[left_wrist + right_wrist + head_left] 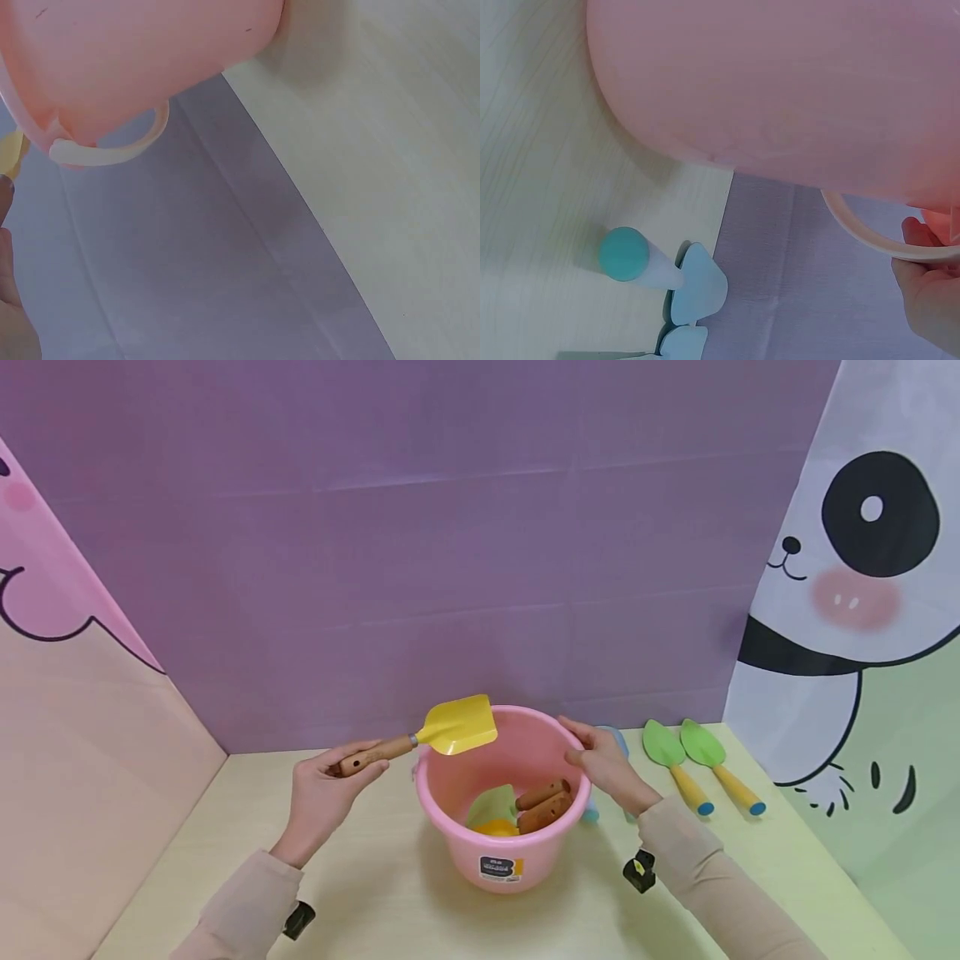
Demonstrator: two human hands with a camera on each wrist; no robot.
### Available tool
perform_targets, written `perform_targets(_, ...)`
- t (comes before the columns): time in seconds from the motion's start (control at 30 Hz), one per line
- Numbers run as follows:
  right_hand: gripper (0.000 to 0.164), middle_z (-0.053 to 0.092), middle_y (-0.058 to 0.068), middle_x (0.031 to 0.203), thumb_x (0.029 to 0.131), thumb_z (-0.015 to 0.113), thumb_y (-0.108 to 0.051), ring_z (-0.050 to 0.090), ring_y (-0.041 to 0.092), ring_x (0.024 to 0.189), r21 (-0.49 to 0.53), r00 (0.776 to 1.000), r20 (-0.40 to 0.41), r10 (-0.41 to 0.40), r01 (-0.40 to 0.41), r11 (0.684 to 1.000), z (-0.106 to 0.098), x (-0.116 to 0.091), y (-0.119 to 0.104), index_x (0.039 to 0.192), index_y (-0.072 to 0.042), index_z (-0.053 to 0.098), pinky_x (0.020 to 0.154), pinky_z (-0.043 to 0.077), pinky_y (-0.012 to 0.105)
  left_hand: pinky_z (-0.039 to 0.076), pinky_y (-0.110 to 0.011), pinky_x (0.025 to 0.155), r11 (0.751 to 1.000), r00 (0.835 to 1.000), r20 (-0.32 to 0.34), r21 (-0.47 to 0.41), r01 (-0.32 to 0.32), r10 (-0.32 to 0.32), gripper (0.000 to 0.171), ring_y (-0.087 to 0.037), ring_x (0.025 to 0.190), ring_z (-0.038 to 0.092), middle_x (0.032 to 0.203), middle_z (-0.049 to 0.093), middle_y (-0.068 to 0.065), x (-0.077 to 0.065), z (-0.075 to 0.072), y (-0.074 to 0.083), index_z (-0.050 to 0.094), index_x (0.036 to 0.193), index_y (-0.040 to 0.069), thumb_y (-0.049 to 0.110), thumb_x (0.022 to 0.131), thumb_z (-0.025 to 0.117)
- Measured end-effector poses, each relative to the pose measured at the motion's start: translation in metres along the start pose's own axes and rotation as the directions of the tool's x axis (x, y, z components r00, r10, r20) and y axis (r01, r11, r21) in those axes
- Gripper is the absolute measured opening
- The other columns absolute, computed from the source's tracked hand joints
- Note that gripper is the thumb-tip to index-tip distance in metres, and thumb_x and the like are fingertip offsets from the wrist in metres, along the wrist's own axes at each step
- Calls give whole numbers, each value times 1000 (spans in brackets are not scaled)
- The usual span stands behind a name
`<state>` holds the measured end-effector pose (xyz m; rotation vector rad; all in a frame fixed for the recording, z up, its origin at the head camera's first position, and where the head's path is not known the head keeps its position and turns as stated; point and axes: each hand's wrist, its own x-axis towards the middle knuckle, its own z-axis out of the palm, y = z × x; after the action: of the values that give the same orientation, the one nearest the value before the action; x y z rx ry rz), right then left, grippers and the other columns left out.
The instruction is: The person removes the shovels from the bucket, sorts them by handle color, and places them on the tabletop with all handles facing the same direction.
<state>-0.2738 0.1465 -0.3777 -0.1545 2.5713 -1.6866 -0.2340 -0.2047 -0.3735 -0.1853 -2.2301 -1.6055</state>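
Note:
My left hand (324,793) pinches the wooden handle of a yellow toy shovel (459,725), whose blade overlaps the left rim of a pink bucket (504,860) in the head view. My right hand (609,767) grips the bucket's right rim, thumb on the inner side. Inside the bucket lie two brown wooden handles (544,811), a pale green blade (491,805) and a yellow piece (497,828). The left wrist view shows the bucket's side and its white carrying handle (105,155), with only the edge of the left hand at far left.
Two green toy trowels (684,768) with yellow, blue-ended handles lie right of the bucket. Light blue toy tools (699,285), one with a teal-ended handle, lie behind the right hand, partly hidden in the head view. A purple backdrop (450,568) stands along the table's back edge.

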Motion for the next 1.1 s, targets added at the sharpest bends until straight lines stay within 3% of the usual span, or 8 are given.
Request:
perform_targets(0.3, 56, 40, 12, 142, 87, 49, -5, 47, 29, 123, -5, 1000, -3, 1, -1, 1000, 0, 2, 0, 142, -10, 35, 96, 44, 40, 34, -20, 42, 1000, 991, -136, 3, 21, -20, 33, -4, 51, 44, 77, 65, 20, -6, -14, -18, 71, 103, 7, 12, 72, 77)
perform_targets(0.43, 56, 39, 12, 143, 88, 49, -4, 46, 30, 124, -2, 1000, -1, -8, 8, 1000, 1, 2, 1, 142, -9, 35, 98, 42, 41, 33, -18, 41, 999, 971, -235, -19, 45, -49, 33, -1, 47, 42, 70, 63, 21, -9, -22, -23, 70, 102, 4, 6, 70, 77)
perform_targets(0.6, 56, 40, 13, 142, 87, 49, -3, 47, 30, 123, -5, 1000, -13, -13, 13, 1000, 2, 3, 2, 141, -9, 36, 97, 43, 42, 31, -16, 40, 996, 949, -308, -86, 39, -64, 31, 0, 47, 42, 69, 64, 18, -11, -32, -31, 69, 102, -1, 2, 72, 75)
perform_targets(0.7, 56, 41, 13, 142, 87, 50, -3, 47, 30, 123, -8, 1000, -15, -21, 21, 1000, 2, 3, 2, 141, -8, 37, 97, 43, 42, 30, -18, 39, 996, 937, -344, -85, 26, -54, 31, -2, 46, 40, 68, 64, 15, -7, -39, -61, 70, 102, 2, 6, 71, 76)
perform_targets(0.8, 55, 41, 13, 141, 87, 50, -3, 48, 30, 122, -8, 1000, -17, -25, 25, 1000, 2, 3, 2, 140, -8, 37, 97, 43, 42, 31, -18, 38, 998, 920, -390, -69, 0, -27, 34, -2, 46, 42, 69, 66, 10, 4, -48, -118, 71, 102, 7, 13, 70, 79)
perform_targets(0.93, 55, 41, 13, 141, 86, 50, -3, 48, 30, 122, -13, 999, -22, -26, 26, 1000, 2, 3, 2, 140, -8, 37, 97, 43, 42, 35, -14, 39, 990, 905, -426, -135, -38, -23, 38, -2, 51, 50, 77, 70, 6, 17, -60, -185, 71, 104, 10, 17, 67, 81)
perform_targets(1.03, 55, 40, 13, 142, 86, 50, -3, 47, 30, 123, -15, 999, -24, -29, 29, 999, 2, 3, 2, 140, -8, 38, 97, 43, 42, 38, -13, 42, 988, 888, -457, -152, -25, -48, 39, -2, 55, 55, 80, 71, 6, 19, -67, -205, 72, 103, 11, 18, 66, 82)
perform_targets(1.1, 55, 40, 13, 142, 87, 50, -3, 46, 30, 123, -14, 999, -23, -27, 27, 1000, 2, 3, 3, 140, -8, 38, 98, 42, 42, 40, -12, 43, 987, 881, -470, -160, -28, -52, 37, -2, 57, 57, 78, 71, 6, 17, -69, -200, 72, 101, 9, 15, 66, 81)
